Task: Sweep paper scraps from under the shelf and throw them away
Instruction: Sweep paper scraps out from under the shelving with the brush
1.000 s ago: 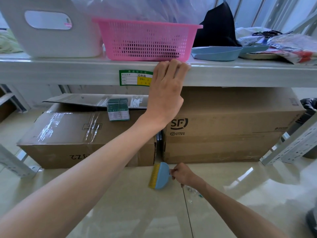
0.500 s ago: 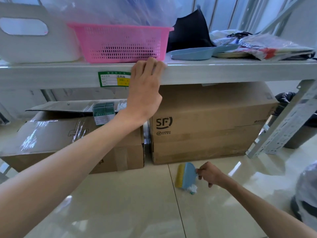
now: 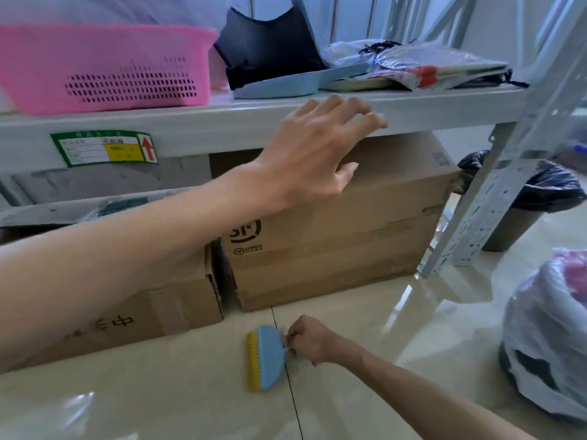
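Left hand [image 3: 313, 154] lifted off shelf [image 3: 206, 125] edge, fingers spread, moved toward dustpan [image 3: 279, 87]. Brush [image 3: 266, 360] gripped by right hand [image 3: 309, 339]. Scooping likely next.

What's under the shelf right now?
Under the shelf stand two cardboard boxes side by side on the floor: the left box and the SF-marked box. Whatever lies behind them is covered.

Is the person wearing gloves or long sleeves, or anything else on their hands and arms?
No gloves, and no sleeves in view: both forearms are bare right up to the picture's edge. No watch, bracelet or ring shows on the left hand or the right hand, though the right one is small and a bit blurry. The left fingers have short, plain nails.
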`<state>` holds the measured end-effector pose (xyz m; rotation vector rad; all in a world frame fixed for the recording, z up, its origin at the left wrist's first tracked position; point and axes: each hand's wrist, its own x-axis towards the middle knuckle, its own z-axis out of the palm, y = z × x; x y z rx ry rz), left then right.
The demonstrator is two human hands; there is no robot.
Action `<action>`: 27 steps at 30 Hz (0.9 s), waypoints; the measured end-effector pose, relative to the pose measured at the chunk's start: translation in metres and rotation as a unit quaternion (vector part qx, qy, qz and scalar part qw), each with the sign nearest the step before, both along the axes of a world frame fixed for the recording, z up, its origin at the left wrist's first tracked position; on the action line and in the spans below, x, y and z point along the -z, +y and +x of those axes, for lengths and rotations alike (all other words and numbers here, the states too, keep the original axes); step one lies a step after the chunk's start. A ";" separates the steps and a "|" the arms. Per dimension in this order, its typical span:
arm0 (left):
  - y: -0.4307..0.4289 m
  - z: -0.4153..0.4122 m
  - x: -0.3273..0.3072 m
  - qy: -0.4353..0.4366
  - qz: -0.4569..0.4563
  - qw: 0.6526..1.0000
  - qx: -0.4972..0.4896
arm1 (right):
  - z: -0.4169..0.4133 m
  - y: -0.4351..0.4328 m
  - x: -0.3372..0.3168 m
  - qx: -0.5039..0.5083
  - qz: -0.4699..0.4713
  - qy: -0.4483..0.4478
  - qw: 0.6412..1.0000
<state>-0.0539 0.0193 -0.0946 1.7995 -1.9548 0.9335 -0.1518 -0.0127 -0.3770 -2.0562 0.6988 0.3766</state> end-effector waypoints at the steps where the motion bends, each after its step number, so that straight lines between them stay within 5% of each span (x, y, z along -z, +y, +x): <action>1: -0.012 -0.003 0.001 -0.004 0.011 1.000 -0.003 | -0.001 0.001 0.002 -0.007 -0.010 -0.002 1.000; 27: -0.080 0.005 0.015 -0.037 -0.054 0.994 -0.086 | -0.033 -0.099 0.033 0.008 -0.085 0.053 0.995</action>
